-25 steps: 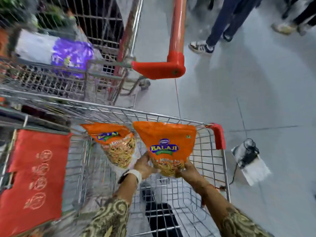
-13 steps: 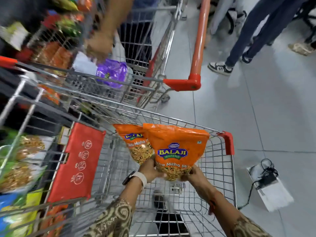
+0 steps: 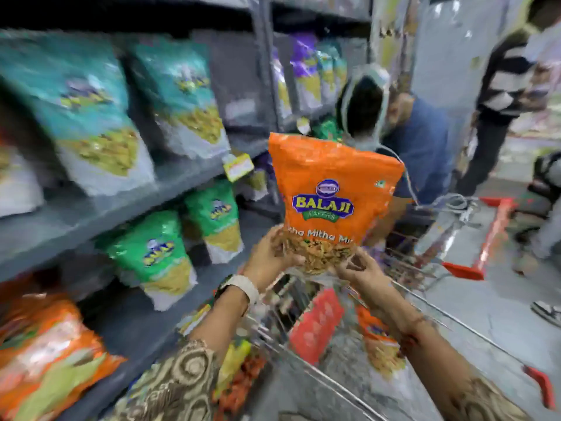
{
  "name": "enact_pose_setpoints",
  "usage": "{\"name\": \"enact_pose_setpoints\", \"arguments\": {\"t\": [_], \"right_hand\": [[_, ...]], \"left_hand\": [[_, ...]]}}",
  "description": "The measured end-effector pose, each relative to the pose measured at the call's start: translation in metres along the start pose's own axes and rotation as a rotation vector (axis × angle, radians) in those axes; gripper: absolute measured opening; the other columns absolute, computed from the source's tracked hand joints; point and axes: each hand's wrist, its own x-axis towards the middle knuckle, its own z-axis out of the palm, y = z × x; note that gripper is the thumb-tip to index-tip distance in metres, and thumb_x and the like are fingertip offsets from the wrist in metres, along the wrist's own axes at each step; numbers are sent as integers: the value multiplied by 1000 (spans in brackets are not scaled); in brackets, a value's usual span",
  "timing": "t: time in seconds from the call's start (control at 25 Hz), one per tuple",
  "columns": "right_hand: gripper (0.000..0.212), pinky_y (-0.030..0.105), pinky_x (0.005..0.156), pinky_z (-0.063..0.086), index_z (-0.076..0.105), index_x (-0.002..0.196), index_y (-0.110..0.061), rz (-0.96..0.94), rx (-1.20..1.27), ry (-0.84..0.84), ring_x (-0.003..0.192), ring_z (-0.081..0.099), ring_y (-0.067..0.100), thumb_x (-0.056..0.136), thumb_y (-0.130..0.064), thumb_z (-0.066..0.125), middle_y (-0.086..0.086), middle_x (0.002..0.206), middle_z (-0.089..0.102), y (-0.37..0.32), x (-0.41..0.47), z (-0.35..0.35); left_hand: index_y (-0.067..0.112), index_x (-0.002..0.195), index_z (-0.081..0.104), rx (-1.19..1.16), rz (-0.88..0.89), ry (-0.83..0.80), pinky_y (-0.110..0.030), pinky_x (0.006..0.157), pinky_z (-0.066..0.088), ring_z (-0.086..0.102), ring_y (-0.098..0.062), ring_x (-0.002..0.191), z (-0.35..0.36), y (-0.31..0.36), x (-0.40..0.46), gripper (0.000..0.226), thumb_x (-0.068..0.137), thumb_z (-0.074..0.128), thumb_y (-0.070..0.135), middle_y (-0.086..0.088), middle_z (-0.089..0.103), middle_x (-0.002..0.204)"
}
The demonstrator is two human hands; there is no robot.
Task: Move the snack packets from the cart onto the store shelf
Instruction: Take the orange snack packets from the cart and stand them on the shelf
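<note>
An orange Balaji snack packet is held upright above the cart, between the cart and the shelf. My left hand grips its bottom left corner and my right hand grips its bottom right. A second orange packet lies inside the wire cart below my right forearm. The grey store shelf fills the left side, with teal packets on the upper board and green packets below.
More orange packets sit on the lowest shelf at the left. A crouching person in blue is right behind the held packet, beside another cart with a red handle. A standing person in stripes is at the far right.
The view has swung from the cart up toward the shelf. Both hands have lifted the orange packet out of the cart; the other orange packet stayed in the cart.
</note>
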Motion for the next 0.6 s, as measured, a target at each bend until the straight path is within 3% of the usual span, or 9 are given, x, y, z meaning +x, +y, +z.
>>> {"name": "enact_pose_setpoints", "arguments": {"t": [0.12, 0.32, 0.48, 0.6], "right_hand": [[46, 25, 89, 54, 65, 115, -18, -189, 6, -160, 106, 68, 13, 76, 4, 73, -2, 113, 74, -74, 3, 91], [44, 9, 75, 51, 58, 121, 0, -366, 44, -509, 85, 68, -5, 80, 15, 65, 3, 104, 71, -169, -22, 259], [41, 35, 97, 52, 60, 122, -4, -346, 39, -713, 111, 67, 21, 83, 1, 70, 11, 120, 72, -179, -26, 369], [42, 41, 102, 50, 62, 122, -17, -340, -9, -862, 117, 64, 24, 82, -14, 75, 4, 122, 71, -173, -13, 446]], "left_hand": [[21, 111, 50, 24, 133, 220, -13, 80, 52, 60, -7, 94, -86, 65, -59, 54, 71, 72, -8, 6, 62, 104], [20, 113, 49, 50, 273, 604, -14, 74, 52, 62, 10, 80, -217, 133, -176, 49, 76, 70, -5, 10, 62, 97], [15, 124, 52, 148, 250, 804, -7, 78, 52, 60, -2, 92, -292, 141, -252, 53, 77, 73, 5, 4, 63, 106], [21, 112, 55, 207, 173, 932, -27, 91, 51, 62, -5, 98, -346, 129, -283, 41, 77, 73, 10, 3, 65, 106]]}}
